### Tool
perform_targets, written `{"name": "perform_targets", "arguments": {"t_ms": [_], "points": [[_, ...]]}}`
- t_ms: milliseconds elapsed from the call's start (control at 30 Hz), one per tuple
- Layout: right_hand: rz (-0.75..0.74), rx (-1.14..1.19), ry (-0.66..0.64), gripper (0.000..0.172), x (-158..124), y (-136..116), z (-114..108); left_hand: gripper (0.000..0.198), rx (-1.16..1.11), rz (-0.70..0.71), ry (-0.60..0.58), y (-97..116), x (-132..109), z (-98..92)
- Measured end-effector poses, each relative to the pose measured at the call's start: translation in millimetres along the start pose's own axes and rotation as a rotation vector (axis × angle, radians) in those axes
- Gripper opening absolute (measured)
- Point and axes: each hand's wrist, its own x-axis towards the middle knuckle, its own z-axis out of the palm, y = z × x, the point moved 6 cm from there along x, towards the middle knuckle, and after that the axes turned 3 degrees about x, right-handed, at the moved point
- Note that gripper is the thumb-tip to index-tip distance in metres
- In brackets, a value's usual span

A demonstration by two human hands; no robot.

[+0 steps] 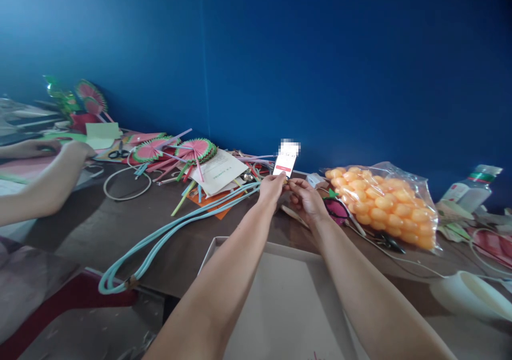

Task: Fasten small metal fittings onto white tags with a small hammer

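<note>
My left hand [272, 188] and my right hand [307, 199] meet over the far side of the table. The fingers of both are closed, tips together around a small shiny, gold-looking piece [287, 180] too small to name. Directly behind the fingertips a phone [285, 161] stands tilted with its screen lit; its lower end is hidden by my left hand, and I cannot tell whether that hand touches it. Beneath my forearms is a shallow open grey-white box [280, 296]. A bundle of light blue cords [160, 237] runs over the table left of my left arm.
Paper watermelon fans [196, 151], sheets of paper [222, 172] and straws lie at left. A clear bag of orange balls [384, 202], a bottle [472, 189] and a white roll [472, 296] are at right. Another person's arms [48, 184] work at far left. A blue wall [256, 72] stands behind.
</note>
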Motion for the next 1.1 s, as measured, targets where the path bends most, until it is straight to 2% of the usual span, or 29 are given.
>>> {"name": "perform_targets", "arguments": {"t_ms": [233,633,900,1100], "points": [[0.043,0.039,-0.005,0.034,-0.8,-0.1,-0.3,0.022,0.046,0.007,0.011,1.2,-2.1,-1.1],[-0.005,-0.012,-0.025,0.032,0.5,-0.2,-1.1,0.023,0.077,0.033,0.002,-0.6,1.9,-1.0],[0.014,-0.03,0.02,0.035,-0.3,-0.6,-2.1,0.025,0.168,0.058,0.024,-4.3,7.5,-2.7],[0.032,-0.009,-0.031,0.033,-0.3,-0.4,0.3,0.028,0.229,0.08,0.038,-5.2,10.4,-4.0]]}}
